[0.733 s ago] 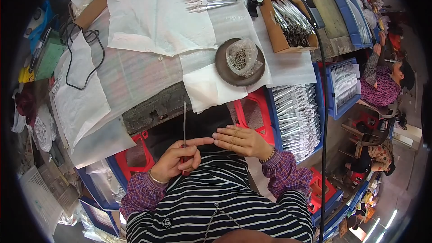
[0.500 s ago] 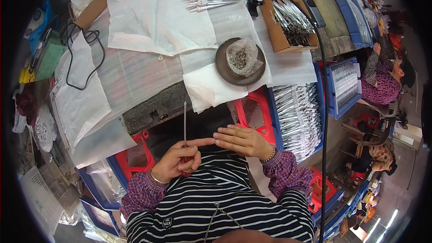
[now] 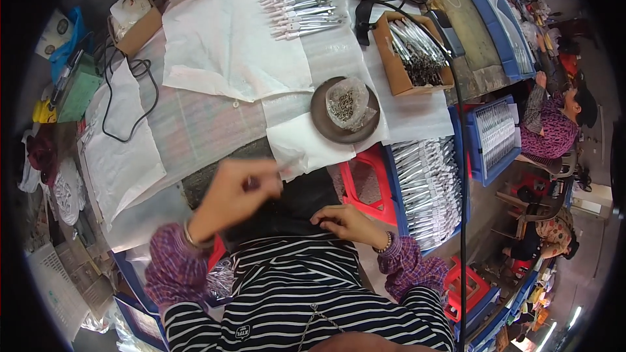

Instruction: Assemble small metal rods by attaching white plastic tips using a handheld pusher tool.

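My left hand, smeared by motion, is raised over the near edge of the bench with its fingers closed. A dark red end, seemingly the screwdriver handle, shows in its grip; the shaft cannot be made out. Lower and to the right, my right hand is in front of my striped apron, its fingers curled in; whatever they may hold is hidden. Beyond it, a dark round dish on the bench carries a clear plastic bag of small metal parts. White paper lies beside the dish.
Silver, white-ended tools lie in a row on the far paper. A cardboard box holds more. At right are a filled blue crate, a red stool, a hanging black cable and other people.
My left hand has moved up and left, away from the right hand, and the screwdriver shaft no longer shows. My right hand has gone from flat, stretched fingers to curled ones, slightly lower.
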Tool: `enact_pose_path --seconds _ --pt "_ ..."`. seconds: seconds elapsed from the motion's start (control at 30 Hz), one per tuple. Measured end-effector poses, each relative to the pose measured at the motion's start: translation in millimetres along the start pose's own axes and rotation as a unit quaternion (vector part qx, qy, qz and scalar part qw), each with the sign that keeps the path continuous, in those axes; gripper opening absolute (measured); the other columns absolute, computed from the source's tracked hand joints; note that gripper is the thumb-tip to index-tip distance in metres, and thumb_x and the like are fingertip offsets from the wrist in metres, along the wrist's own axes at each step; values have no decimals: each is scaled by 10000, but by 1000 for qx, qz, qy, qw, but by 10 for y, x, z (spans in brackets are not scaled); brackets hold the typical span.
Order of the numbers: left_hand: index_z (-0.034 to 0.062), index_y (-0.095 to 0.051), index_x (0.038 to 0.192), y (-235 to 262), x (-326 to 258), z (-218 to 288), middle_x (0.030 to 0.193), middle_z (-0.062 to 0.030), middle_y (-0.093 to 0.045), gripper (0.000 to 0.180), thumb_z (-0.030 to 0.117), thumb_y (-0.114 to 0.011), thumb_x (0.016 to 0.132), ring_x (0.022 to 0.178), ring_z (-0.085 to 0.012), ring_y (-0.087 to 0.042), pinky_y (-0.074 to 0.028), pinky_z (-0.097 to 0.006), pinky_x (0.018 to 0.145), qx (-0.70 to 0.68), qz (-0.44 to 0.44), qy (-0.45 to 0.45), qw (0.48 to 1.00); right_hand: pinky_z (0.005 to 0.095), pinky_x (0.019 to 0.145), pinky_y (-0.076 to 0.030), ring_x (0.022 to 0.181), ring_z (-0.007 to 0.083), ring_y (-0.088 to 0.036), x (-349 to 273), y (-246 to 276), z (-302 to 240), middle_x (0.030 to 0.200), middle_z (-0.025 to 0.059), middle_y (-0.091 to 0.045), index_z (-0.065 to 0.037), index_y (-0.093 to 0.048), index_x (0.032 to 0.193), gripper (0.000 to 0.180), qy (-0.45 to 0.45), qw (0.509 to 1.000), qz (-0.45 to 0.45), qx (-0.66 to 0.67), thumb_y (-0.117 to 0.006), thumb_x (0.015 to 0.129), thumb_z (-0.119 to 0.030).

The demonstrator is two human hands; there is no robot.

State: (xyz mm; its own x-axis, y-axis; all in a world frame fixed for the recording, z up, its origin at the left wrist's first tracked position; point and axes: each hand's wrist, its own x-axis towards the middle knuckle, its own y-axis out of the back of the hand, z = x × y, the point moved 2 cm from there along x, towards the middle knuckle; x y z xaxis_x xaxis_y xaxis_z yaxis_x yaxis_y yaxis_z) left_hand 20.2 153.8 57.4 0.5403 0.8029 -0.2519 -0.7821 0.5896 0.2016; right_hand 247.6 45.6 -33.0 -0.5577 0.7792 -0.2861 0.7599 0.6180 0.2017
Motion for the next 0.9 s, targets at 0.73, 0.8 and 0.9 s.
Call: enact_pose_path --seconds 0.73,0.8,0.9 --pt "113 -602 880 596 2045 -93 856 -67 -610 112 143 -596 772 704 -299 -616 -483 -397 594 505 265 -177 802 337 705 -495 805 281 -631 -18 -32 157 872 112 -640 -13 -620 932 163 18 995 101 15 -563 779 -13" --pt "108 -611 876 640 2040 -105 851 -70 -626 112 118 -586 767 720 -302 -620 -487 -385 609 484 263 -187 813 330 703 -492 804 275 -633 -28 -48 164 873 117 -637 -11 -619 950 171 20 994 104 9 -563 789 -6" --pt "80 -633 882 776 1927 -94 817 -91 -641 117 104 -592 775 713 -293 -624 -479 -358 615 410 289 -197 842 318 708 -491 809 265 -637 -20 -70 159 886 120 -638 -13 -620 983 190 27 995 99 14 -563 802 -1"
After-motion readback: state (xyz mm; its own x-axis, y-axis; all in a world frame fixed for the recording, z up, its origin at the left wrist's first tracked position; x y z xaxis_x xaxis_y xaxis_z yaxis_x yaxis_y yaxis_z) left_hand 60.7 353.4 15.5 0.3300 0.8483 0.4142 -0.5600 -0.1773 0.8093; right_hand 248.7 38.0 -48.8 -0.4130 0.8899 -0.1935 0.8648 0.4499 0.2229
